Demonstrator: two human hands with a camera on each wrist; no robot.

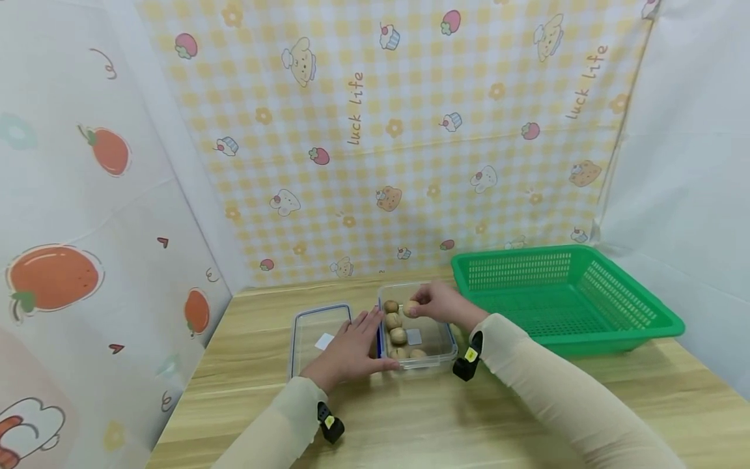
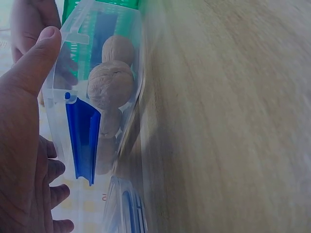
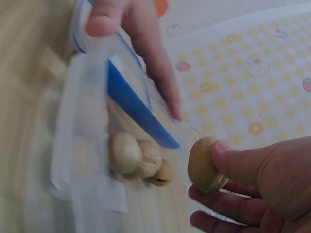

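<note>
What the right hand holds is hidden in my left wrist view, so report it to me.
Observer: The right hand pinches a walnut between thumb and fingers; the right wrist view shows it plainly.
Operator: Now the lid. I get only part of it, so tell me what I'm missing.
Observer: In the head view, a white rectangle shows within its outline.
Operator: Last, the green basket. I catch just a patch; give me its shape.
Observer: It is rectangular, with its full rim visible in the head view.
</note>
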